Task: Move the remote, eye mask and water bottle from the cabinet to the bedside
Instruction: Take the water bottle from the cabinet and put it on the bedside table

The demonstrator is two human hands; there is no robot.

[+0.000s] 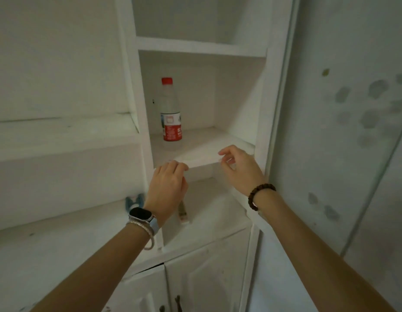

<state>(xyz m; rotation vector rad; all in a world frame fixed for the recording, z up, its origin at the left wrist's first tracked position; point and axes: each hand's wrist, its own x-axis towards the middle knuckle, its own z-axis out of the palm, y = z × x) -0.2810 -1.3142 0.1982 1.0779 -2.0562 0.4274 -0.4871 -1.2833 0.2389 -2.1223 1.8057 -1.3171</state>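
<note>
White cabinet with open compartments. Water bottle, red cap and red label, stands upright at the back left of the middle compartment. Left hand, fingers curled together, holding nothing, at the shelf's front edge. Right hand, fingers loosely spread and bent, empty, just right of it. A slim object, possibly the remote, lies on the shelf below

White open shelving unit with stacked compartments; a wider ledge extends to its left. Below, two panelled doors carry dark handles. A blue clip-like object lies on the left counter surface. At right, a pale wall bears grey blotchy marks.
</note>
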